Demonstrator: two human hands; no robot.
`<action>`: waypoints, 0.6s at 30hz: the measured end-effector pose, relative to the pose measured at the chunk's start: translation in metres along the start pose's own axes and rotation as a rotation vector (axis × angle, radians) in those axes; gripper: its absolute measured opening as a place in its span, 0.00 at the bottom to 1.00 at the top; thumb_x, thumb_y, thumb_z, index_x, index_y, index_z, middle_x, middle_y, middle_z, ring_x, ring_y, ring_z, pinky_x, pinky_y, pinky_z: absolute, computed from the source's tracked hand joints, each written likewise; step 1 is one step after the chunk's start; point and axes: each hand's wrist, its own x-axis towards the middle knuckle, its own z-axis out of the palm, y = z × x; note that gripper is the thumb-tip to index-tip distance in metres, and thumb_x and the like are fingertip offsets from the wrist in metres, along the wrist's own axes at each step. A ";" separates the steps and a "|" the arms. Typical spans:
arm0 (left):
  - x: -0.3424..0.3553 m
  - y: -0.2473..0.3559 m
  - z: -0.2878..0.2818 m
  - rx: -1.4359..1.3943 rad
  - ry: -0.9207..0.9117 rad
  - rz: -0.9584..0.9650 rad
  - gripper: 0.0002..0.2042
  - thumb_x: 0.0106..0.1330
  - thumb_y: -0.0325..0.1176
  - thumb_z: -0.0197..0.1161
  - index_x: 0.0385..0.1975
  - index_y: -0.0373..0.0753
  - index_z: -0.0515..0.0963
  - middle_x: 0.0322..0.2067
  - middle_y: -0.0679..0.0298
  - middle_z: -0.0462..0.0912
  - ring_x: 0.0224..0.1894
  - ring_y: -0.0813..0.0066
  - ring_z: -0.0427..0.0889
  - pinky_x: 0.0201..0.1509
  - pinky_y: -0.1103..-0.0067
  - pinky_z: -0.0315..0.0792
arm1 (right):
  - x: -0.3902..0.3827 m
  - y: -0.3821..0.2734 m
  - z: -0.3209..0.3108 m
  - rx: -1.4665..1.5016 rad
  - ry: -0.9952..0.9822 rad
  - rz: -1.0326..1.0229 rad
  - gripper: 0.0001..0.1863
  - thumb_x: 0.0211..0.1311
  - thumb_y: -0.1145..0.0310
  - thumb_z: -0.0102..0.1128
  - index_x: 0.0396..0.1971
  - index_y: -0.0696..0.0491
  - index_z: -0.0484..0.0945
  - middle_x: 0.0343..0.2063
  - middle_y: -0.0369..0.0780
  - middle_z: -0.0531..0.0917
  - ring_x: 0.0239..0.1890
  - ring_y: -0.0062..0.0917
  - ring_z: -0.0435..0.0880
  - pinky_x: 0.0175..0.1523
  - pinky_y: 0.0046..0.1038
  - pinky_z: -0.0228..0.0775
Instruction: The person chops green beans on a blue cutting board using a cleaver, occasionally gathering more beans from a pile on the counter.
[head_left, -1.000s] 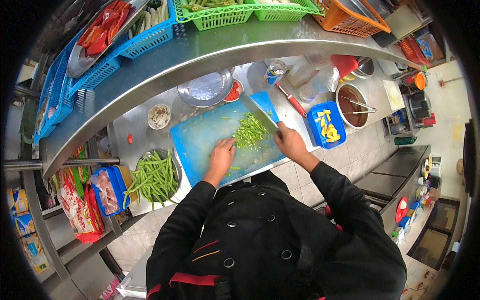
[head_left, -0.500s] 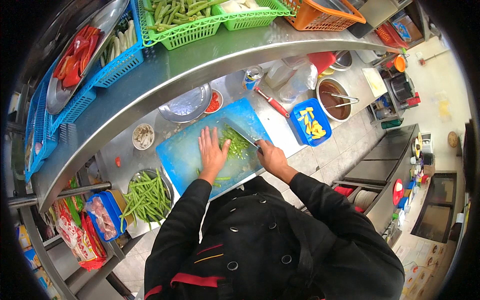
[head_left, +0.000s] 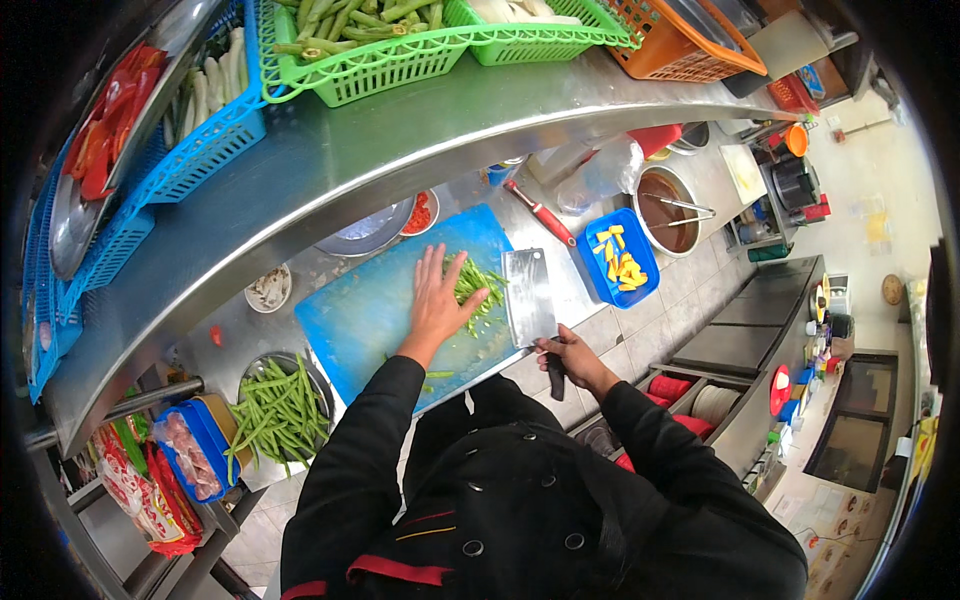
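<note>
A wide-bladed cleaver is in my right hand, its black handle gripped at the right of the cutting board. The broad side of the blade lies along the board's right edge, beside the chopped green beans. My left hand rests at the left side of that pile, fingers stretched out, the fingertips over part of it. Beneath is a blue cutting board with a worn, pale middle. A few uncut bean pieces lie on it near my left wrist.
Whole green beans fill a metal bowl at the left. On the right stand a blue tub of yellow pieces, a red-handled tool and a pot of brown sauce with tongs. A steel shelf with vegetable baskets overhangs the far side.
My right hand has drawn the cleaver rightward and toward me, from over the chopped beans to the board's right edge, turning the blade. My left hand has moved slightly right, onto the pile.
</note>
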 end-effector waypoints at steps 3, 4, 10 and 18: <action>-0.001 0.012 0.004 -0.016 -0.015 0.015 0.37 0.64 0.58 0.70 0.68 0.44 0.73 0.73 0.40 0.61 0.77 0.38 0.57 0.79 0.49 0.51 | 0.016 0.003 0.025 0.042 -0.067 -0.001 0.14 0.75 0.72 0.62 0.56 0.54 0.73 0.38 0.39 0.83 0.33 0.23 0.85 0.39 0.28 0.83; -0.003 0.017 0.006 -0.029 0.021 -0.002 0.36 0.63 0.56 0.72 0.67 0.43 0.74 0.72 0.40 0.62 0.76 0.37 0.57 0.79 0.49 0.53 | 0.020 0.005 0.036 0.036 -0.103 0.000 0.14 0.75 0.72 0.62 0.55 0.55 0.73 0.39 0.40 0.83 0.34 0.24 0.85 0.39 0.28 0.82; -0.010 0.042 0.016 -0.115 0.213 -0.072 0.30 0.59 0.44 0.76 0.61 0.40 0.77 0.70 0.37 0.63 0.73 0.32 0.61 0.75 0.47 0.60 | 0.035 0.017 0.080 0.038 -0.209 0.032 0.15 0.75 0.73 0.62 0.56 0.56 0.71 0.42 0.43 0.85 0.37 0.26 0.87 0.41 0.29 0.82; 0.004 0.058 0.000 -0.191 0.344 -0.126 0.29 0.58 0.41 0.77 0.59 0.38 0.79 0.71 0.38 0.63 0.73 0.32 0.62 0.73 0.49 0.63 | 0.019 -0.026 0.084 -0.111 -0.278 -0.024 0.19 0.75 0.70 0.62 0.60 0.55 0.70 0.43 0.41 0.85 0.41 0.25 0.87 0.44 0.29 0.82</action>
